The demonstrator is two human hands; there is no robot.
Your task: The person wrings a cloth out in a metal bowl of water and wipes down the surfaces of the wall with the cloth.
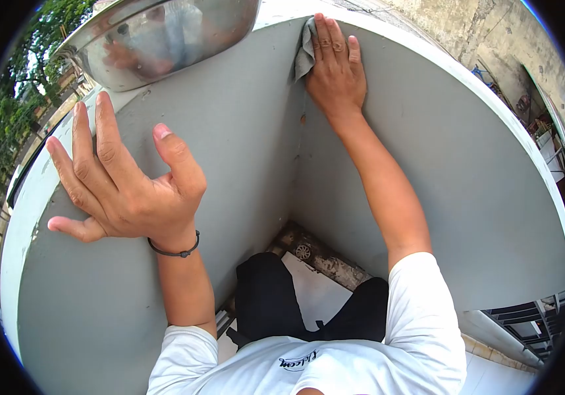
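My right hand (337,76) lies pressed against the grey wall (427,151) near its top edge, close to the inner corner. Under its fingers a grey cloth (305,51) is bunched, sticking out on the left side; the thumb is hidden. My left hand (124,178), with a dark cord bracelet (180,253) at the wrist, is raised in front of the left wall (230,125). Its fingers are spread and hold nothing. Above it, a shiny metal basin (164,43) rests on the wall's white ledge.
A small round drain cover (303,251) sits in the dirty floor strip at the foot of the corner. Black metal bars (523,326) stand at lower right. Trees (16,112) show beyond the left wall, and a weathered concrete surface (467,39) lies beyond the right.
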